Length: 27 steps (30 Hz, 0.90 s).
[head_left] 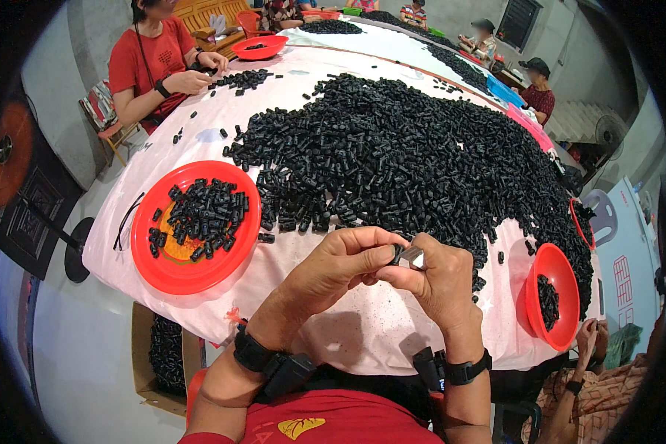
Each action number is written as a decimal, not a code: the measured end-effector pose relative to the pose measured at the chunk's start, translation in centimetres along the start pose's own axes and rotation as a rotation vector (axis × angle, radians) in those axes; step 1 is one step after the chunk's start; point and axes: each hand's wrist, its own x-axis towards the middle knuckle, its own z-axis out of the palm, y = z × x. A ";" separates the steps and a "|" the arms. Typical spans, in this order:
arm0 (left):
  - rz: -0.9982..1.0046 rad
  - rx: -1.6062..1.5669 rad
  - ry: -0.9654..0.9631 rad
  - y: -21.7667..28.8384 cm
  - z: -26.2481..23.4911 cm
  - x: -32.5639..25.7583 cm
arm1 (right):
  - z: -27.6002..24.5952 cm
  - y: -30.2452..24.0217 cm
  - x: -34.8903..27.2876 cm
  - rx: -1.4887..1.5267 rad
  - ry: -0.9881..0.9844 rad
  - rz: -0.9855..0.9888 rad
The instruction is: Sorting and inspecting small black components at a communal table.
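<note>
In front of me, over the pink cloth, my two hands meet with fingertips almost touching. My left hand pinches a small black cylindrical part between thumb and forefinger. Closed beside it, my right hand grips a small shiny pale piece, whose exact kind is too small to make out. Just beyond my hands spreads a large heap of black cylindrical parts. A red plate to the left bears a pile of the same sort of parts.
A red bowl with black parts stands at the right. Below the table's left edge is a cardboard box of black pieces. A co-worker in a red shirt handles parts at far left; another person's hands show at the right edge.
</note>
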 end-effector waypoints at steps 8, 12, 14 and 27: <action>-0.015 -0.010 0.013 0.0 0.1 -0.1 | 0.0 0.0 0.0 0.030 -0.056 0.028; -0.018 -0.007 0.031 0.1 0.2 0.0 | 0.6 0.1 -0.1 0.059 -0.002 -0.008; -0.003 -0.056 -0.009 0.3 0.1 0.0 | 0.5 -0.2 0.0 0.059 0.008 0.000; -0.021 -0.048 -0.003 0.0 -0.1 0.1 | -0.1 -0.2 0.0 0.013 -0.033 0.039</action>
